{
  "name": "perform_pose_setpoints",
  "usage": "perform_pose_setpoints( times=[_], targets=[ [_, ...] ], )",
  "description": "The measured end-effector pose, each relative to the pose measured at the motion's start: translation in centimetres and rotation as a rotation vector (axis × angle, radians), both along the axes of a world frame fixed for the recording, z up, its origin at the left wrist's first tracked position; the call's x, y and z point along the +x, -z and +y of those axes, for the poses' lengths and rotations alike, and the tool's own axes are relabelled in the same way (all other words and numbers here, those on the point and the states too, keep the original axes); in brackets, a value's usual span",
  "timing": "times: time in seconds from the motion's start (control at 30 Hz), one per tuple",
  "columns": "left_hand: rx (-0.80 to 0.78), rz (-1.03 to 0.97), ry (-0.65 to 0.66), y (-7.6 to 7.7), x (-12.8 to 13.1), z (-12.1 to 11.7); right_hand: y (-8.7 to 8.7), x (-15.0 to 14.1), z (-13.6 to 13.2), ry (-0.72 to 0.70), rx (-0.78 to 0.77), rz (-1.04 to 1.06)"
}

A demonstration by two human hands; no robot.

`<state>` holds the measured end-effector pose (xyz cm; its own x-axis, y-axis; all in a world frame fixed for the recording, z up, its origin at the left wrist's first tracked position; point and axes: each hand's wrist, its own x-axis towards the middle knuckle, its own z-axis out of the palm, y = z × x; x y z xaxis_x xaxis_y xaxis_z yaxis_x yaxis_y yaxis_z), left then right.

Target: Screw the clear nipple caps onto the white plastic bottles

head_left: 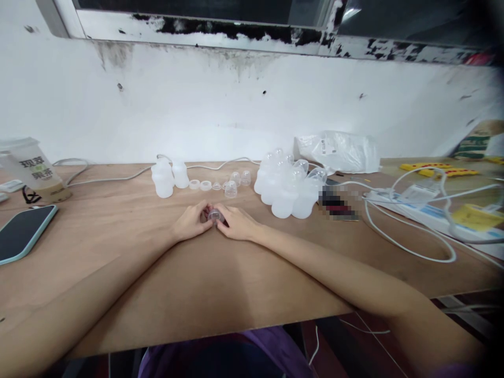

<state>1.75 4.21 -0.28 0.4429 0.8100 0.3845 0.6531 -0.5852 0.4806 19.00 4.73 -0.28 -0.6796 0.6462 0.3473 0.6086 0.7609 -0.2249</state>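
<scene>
My left hand (192, 220) and my right hand (238, 222) meet over the middle of the table. Both are closed by their fingertips around a small transparent baby bottle part (214, 215), rounded in shape; fingers cover much of it, so its exact kind is unclear. Just beyond lie two white collar rings (205, 185), small transparent nipples (217, 186) and several transparent dome caps (230, 189). Two frosted white bottles (163, 179) stand behind on the left. To the right is a cluster of several frosted bottles (284, 202), many topped with transparent domes.
A drink cup (35, 170) and a phone (25, 231) are at the left. A plastic bag (338, 151) lies by the wall. On the right are a white power strip (437, 215), looped cables (409, 254) and yellow items (437, 169). The table's front edge is near my body.
</scene>
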Motion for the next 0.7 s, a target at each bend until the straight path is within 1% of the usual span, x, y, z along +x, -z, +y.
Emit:
perform_pose_setpoints(
  times=[0.23, 0.47, 0.7],
  targets=[
    [-0.012, -0.030, -0.002, 0.23, 0.03, 0.13, -0.01, -0.04, 0.22, -0.005, -0.049, 0.027],
    [-0.024, -0.046, -0.049, 0.28, 0.34, 0.28, 0.13, -0.23, 0.44, -0.010, -0.041, 0.052],
    [-0.060, -0.074, -0.011, 0.23, -0.16, 0.84, 0.33, -0.24, 0.19, -0.060, -0.011, 0.164]
  ],
)
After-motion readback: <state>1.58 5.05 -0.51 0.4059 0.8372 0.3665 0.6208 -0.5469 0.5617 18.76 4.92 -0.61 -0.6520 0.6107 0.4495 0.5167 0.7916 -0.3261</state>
